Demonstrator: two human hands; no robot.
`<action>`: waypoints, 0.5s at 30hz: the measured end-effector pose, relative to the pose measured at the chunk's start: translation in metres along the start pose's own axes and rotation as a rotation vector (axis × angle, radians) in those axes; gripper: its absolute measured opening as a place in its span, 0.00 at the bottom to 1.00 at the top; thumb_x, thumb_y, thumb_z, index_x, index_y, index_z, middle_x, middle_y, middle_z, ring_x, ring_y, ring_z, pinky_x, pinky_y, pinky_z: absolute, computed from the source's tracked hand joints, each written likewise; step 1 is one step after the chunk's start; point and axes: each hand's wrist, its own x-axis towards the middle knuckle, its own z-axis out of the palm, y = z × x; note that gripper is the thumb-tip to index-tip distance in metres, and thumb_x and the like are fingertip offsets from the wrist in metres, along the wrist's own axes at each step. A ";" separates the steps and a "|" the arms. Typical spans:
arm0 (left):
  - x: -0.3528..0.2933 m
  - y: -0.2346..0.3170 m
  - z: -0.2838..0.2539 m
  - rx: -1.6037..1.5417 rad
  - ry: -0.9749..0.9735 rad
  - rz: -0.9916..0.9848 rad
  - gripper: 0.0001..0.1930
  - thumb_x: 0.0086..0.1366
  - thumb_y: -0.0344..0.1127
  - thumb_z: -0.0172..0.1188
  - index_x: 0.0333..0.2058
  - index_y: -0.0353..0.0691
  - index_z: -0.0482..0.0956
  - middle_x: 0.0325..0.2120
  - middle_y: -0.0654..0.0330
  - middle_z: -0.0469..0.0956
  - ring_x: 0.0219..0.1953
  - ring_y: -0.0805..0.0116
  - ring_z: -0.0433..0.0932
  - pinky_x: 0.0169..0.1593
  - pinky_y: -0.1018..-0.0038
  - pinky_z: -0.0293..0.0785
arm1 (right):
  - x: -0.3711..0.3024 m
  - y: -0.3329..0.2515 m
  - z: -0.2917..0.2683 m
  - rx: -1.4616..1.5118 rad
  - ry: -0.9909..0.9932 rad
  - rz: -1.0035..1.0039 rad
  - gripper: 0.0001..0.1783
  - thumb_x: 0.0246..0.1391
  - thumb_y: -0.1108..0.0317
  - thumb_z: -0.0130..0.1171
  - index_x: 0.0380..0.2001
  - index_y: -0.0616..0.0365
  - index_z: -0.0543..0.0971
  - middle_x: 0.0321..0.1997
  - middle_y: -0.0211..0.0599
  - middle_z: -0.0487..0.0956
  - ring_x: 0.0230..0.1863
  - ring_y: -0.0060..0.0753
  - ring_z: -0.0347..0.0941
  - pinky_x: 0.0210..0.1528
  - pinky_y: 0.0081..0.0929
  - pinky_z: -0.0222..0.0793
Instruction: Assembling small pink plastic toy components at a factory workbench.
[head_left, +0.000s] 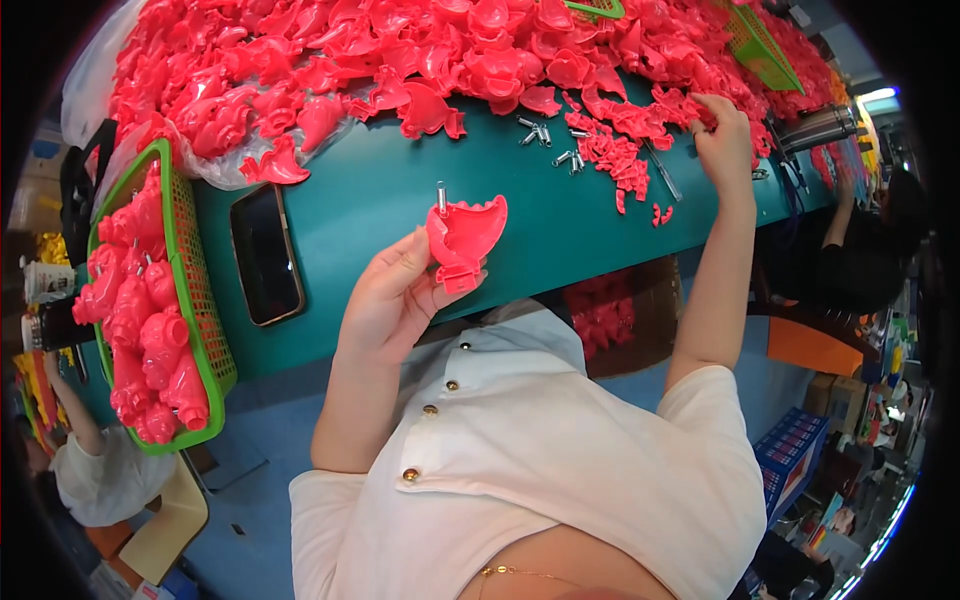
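Note:
My left hand [392, 290] grips a pink plastic shell half [462, 240] over the table, its hollow side facing me. A small metal spring [441, 196] stands upright at the shell's upper left edge. At the far right, my right hand [724, 145] reaches to the edge of the pink heap, its fingers curled inward over small parts. What lies between its fingertips I cannot make out. Small pink plastic pieces [618, 163] lie left of this hand, with several loose metal springs [568, 158] beside them. A slim tool [663, 176] lies just below the hand.
Pink shell parts [440, 60] are heaped along the far side of the green table [370, 180]. At left stand a green basket [190, 290] of pink assembled pieces and a black phone [267, 253]. Another green basket [760, 48] sits at far right. Other people work on both sides.

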 end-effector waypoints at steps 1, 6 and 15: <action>0.000 0.000 0.000 -0.040 -0.010 -0.002 0.19 0.69 0.38 0.44 0.50 0.26 0.64 0.45 0.48 0.72 0.44 0.60 0.76 0.49 0.68 0.76 | 0.000 0.011 0.003 -0.277 -0.038 -0.145 0.11 0.46 0.68 0.62 0.36 0.54 0.80 0.41 0.31 0.76 0.40 0.34 0.70 0.42 0.30 0.66; 0.001 -0.002 -0.001 -0.064 0.015 -0.006 0.19 0.69 0.38 0.44 0.51 0.27 0.64 0.46 0.48 0.72 0.44 0.60 0.76 0.49 0.68 0.76 | -0.004 0.016 0.007 -0.338 -0.196 -0.126 0.10 0.45 0.69 0.61 0.35 0.56 0.79 0.43 0.33 0.74 0.43 0.39 0.67 0.44 0.34 0.64; 0.003 0.001 -0.002 -0.134 0.040 0.035 0.21 0.69 0.40 0.43 0.52 0.28 0.63 0.47 0.49 0.71 0.46 0.62 0.74 0.52 0.66 0.74 | -0.018 -0.036 -0.017 1.469 -0.156 0.760 0.12 0.55 0.76 0.49 0.42 0.67 0.73 0.35 0.33 0.75 0.32 0.22 0.70 0.32 0.18 0.64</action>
